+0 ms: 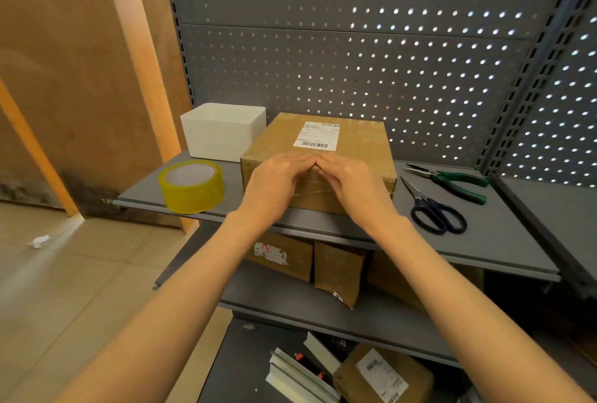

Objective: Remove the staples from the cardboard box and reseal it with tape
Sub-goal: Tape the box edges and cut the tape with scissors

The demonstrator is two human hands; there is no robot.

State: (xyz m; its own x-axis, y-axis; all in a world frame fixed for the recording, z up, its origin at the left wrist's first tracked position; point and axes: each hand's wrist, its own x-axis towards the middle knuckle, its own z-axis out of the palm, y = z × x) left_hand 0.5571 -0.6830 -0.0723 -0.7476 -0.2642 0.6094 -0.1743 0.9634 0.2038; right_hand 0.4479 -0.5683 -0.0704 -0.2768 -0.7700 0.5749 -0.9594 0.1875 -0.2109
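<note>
Clear tape (pixel 315 188) runs over the near top edge and front face of the brown cardboard box (pixel 352 141), and both hands press it flat. The left hand (pixel 274 181) and right hand (pixel 353 183) lie with fingers extended, fingertips meeting at the box edge, gripping nothing; this posture likely smooths the strip for adhesion. The box sits directly beneath the hands on the grey metal shelf (pixel 504 241). A yellow tape roll (pixel 191 186) stands left; black-handled scissors (pixel 433 209) and green-handled pliers (pixel 452 181) lie right.
</note>
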